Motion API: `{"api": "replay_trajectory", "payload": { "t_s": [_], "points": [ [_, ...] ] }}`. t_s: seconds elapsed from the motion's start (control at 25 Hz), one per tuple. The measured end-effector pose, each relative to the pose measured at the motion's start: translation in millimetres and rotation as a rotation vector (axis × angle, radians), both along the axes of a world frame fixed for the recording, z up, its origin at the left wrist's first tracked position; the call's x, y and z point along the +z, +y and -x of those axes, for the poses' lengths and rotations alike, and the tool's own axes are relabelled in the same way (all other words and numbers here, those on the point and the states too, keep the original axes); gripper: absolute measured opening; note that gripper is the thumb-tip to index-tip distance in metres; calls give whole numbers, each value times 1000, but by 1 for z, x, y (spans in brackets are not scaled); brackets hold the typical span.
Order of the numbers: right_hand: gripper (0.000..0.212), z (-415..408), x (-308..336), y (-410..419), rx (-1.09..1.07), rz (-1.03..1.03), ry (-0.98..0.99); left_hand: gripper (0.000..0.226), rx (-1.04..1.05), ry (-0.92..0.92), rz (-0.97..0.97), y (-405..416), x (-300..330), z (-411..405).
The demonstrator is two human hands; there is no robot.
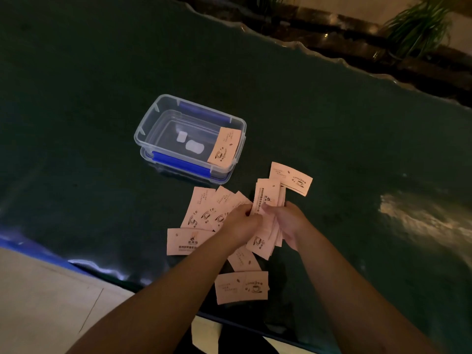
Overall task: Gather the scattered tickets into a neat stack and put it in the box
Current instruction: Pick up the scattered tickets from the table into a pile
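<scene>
Pale pink tickets with a coffee-cup print lie scattered on the dark green table. My left hand (242, 221) and my right hand (286, 223) together hold a loose bundle of tickets (265, 200) just above the table. A fan of tickets (204, 208) lies to the left of my hands. One ticket (184, 242) lies flat below that fan, another pair (241, 287) nearer me, and one (291, 178) further away to the right. A clear plastic box (153, 123) with blue clips stands open beyond; a single ticket (224, 146) leans at its right end.
The table's (76, 98) wavy far edge runs diagonally at the upper right, with plants (419, 26) and a floor beyond. The near edge is at the lower left, above a pale floor (38, 302). A bright reflection (413, 215) sits on the table at the right.
</scene>
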State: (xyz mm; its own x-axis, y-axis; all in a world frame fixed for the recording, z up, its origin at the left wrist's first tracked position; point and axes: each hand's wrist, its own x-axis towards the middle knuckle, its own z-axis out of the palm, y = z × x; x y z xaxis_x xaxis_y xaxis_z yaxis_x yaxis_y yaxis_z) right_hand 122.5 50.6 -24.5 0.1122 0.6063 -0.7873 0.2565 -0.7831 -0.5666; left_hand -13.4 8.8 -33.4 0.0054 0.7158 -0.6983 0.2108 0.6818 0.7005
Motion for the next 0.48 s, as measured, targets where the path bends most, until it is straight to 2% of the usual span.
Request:
{"api": "replay_trajectory", "payload": {
  "t_s": [0.12,0.16,0.24,0.32,0.4,0.48],
  "points": [
    [35,-2,-2,-4,-118,-5,101,36,3,80,-110,-4,-2,21],
    [29,-3,-1,-6,-179,-5,155,35,6,160,-153,-6,-4,31],
    [17,-1,1,-10,-288,5,253,40,-53,435,-229,-11,-9,55],
    [17,5,0,-15,-329,25,331,51,-76,650,-224,-17,-15,79],
    [17,16,-1,-19,-327,57,372,54,-23,676,-132,-19,-21,97],
    [16,29,-2,-22,-301,86,378,41,31,619,-49,-15,-22,108]
  ]
}}
